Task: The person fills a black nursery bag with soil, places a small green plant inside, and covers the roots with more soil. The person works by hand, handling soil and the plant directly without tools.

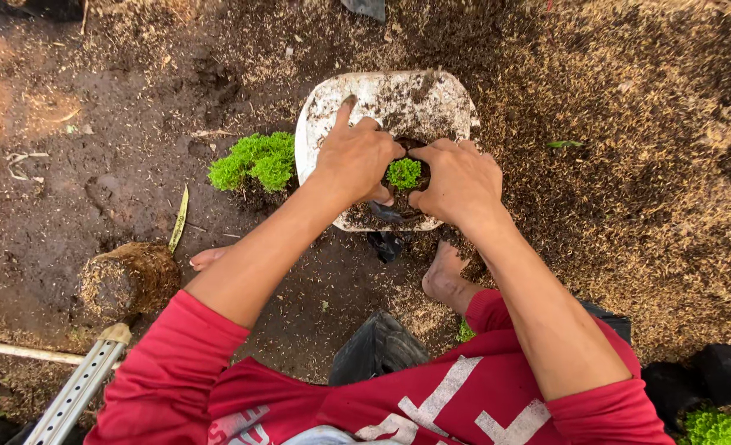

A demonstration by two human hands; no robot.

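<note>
The ground (68, 189) is bare brown soil on the left, with a spread of dry, straw-coloured husk litter (629, 165) covering the right side and far edge. Both arms reach forward from red sleeves toward a white tub (415, 99) dusted with soil at the centre. The left hand (357, 161) lies over the tub's near left part, its index finger stretched along the rim, the other fingers curled down. The right hand (460, 181) sits just beside it, fingers bent inward. Both grips are pressed together around a small green seedling (404, 173) with its dark soil clump, held between them over the tub. A larger tuft of green plant (256, 161) stands just left of the tub. A bare foot (444, 272) rests near the tub, a round soil ball (126, 280) lies at near left, beside a perforated metal bar (77, 387).
</note>
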